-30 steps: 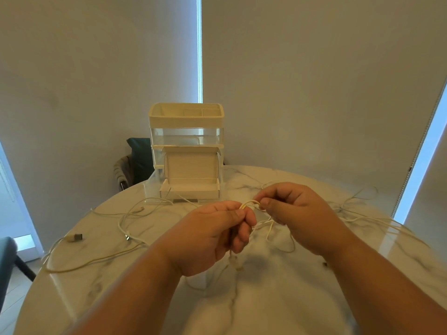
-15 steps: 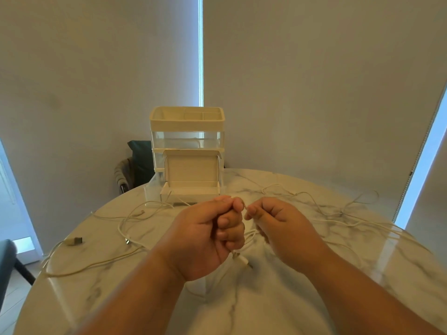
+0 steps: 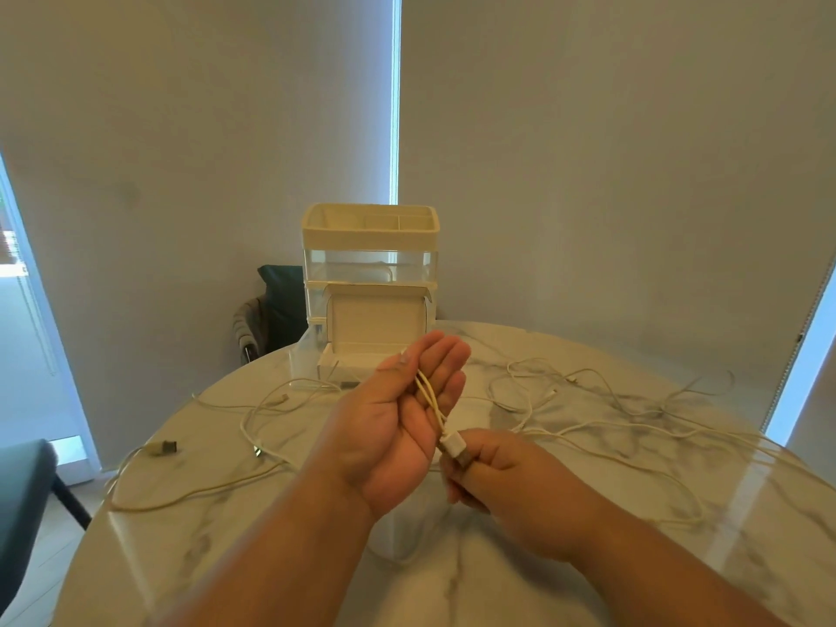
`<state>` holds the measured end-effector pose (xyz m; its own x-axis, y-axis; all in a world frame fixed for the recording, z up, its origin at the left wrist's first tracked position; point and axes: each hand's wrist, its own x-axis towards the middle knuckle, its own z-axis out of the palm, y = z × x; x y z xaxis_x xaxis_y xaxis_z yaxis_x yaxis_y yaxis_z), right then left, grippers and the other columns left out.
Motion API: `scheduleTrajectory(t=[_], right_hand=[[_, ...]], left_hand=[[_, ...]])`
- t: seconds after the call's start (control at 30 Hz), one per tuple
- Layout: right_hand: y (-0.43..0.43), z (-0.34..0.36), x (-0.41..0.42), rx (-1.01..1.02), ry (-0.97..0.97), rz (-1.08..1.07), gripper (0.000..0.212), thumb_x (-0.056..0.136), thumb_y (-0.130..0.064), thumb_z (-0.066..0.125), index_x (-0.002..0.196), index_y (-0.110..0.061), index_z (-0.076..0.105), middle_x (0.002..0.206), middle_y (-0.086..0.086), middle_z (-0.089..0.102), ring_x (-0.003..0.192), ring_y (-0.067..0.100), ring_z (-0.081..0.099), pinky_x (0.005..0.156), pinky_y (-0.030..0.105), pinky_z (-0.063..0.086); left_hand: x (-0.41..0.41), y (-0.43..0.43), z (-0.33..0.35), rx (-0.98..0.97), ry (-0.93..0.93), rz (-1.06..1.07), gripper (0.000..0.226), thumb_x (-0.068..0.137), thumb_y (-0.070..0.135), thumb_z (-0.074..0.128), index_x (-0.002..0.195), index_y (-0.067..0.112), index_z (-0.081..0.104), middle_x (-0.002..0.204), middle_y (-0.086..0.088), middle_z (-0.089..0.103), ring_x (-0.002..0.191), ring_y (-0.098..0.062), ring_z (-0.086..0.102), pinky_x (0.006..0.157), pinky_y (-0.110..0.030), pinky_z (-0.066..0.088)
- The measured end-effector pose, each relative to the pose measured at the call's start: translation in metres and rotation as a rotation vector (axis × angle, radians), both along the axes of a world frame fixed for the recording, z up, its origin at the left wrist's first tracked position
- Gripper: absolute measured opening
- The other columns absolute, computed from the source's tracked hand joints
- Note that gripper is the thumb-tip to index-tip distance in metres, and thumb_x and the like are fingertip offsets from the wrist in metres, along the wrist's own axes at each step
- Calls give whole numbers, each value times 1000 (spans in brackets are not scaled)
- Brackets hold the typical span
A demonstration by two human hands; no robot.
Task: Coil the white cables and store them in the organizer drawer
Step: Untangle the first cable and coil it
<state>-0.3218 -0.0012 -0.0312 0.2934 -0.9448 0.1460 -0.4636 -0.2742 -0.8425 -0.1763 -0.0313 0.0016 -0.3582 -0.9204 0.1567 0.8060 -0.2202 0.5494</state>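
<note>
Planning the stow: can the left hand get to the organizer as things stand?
Probably yes: nothing stands between the left hand and the organizer, though the white cable lies across its open palm, plug pinched by the right hand.

table (image 3: 565,549): glossy polished marble | organizer (image 3: 370,246): matt cream plastic, clear glossy mid band | cables (image 3: 601,427): smooth white plastic sheath

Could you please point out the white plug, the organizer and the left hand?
white plug (image 3: 453,444), head view, on its white housing.
organizer (image 3: 370,238), head view, on the top tray's front rim.
left hand (image 3: 390,435), head view, on the open palm.
</note>
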Motion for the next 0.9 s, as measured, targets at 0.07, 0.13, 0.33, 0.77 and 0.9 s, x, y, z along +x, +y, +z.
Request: scheduleTrajectory(t=[0.07,0.13,0.33,0.77,0.9], right_hand=[[1,-1,1,21,-4,53,22,95,-10,58,74,-13,60,66,-10,54,64,3,47,67,23,39],[2,-4,3,64,-112,131,14,93,-17,65,81,-10,61,72,-7,54,71,5,49,72,23,40],[3,-4,10,-107,-117,-210,47,90,-49,62,66,-8,57,59,1,48,53,8,39,50,18,30],[-2,-11,17,276,-436,-278,32,96,-43,56,77,-17,56,59,9,47,39,13,30,44,23,19],[3,-8,25,405,-569,-312,25,98,-40,53,83,-20,51,52,1,42,38,12,22,47,20,14]], left_hand=[[1,-4,-2,23,-7,46,31,104,13,36,119,-2,59,112,-17,72,100,-24,72,83,-32,59],[1,-8,-4,40,-37,104,30,104,13,36,120,-1,58,113,-16,72,103,-23,71,87,-34,58],[3,-14,-8,46,-125,181,27,104,13,38,120,4,59,114,-14,72,106,-23,70,94,-35,51],[-3,-18,-13,164,-8,144,26,100,6,36,112,3,60,67,4,50,51,-6,42,62,-23,37],[-4,-18,-13,184,22,146,26,100,13,36,107,4,60,62,4,43,51,-8,35,61,-25,33]])
